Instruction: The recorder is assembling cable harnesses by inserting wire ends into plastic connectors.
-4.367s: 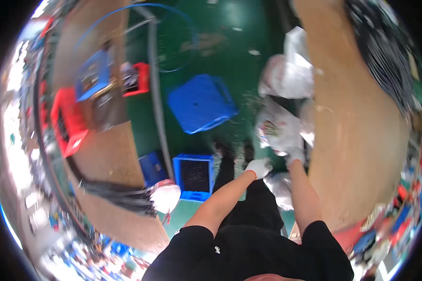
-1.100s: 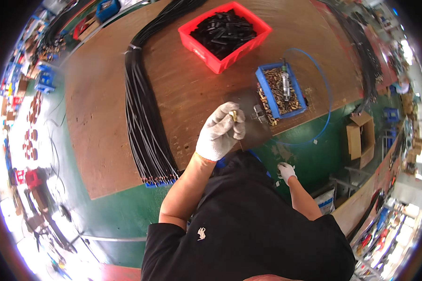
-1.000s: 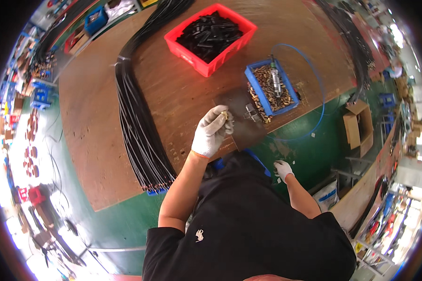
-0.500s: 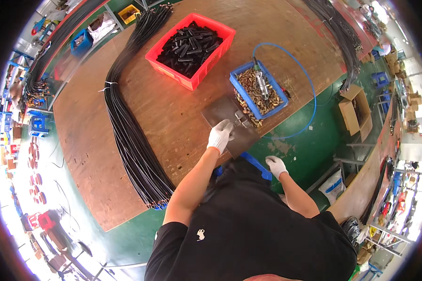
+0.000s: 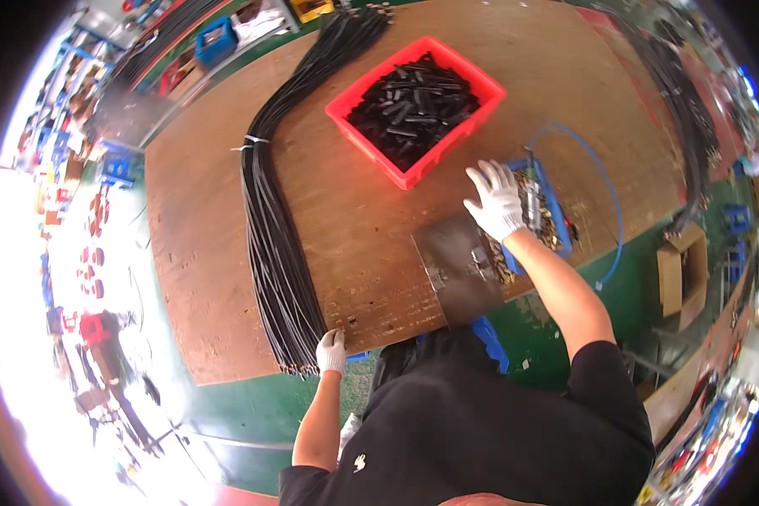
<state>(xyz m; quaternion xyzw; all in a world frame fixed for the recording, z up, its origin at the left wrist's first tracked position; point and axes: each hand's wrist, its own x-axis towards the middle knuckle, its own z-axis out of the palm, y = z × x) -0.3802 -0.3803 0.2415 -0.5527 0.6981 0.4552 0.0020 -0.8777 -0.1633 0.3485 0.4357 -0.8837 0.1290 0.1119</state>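
My left hand (image 5: 331,352), in a white glove, is at the near table edge beside the lower ends of a long bundle of black cables (image 5: 282,244). Its fingers are pressed together; what they hold, if anything, is hidden. My right hand (image 5: 496,205), gloved too, is raised with fingers spread, holding nothing. It hovers by the left side of a blue tray (image 5: 557,211) and covers part of it. Small brass-coloured fittings fill the tray, and a silver air tool (image 5: 533,198) lies on them. Just nearer is a dark flat plate (image 5: 455,266).
A red bin (image 5: 407,179) full of black tube-like pieces stands at the table's middle back. The tool's blue hose (image 5: 611,190) loops off to the right. More black cables (image 5: 687,126) lie at the far right. An open cardboard box (image 5: 681,270) stands beyond the table.
My left hand has gone from the dark plate to the cable ends at the left. My right hand has risen from beside the table to the blue tray and spread its fingers. The view has shifted.
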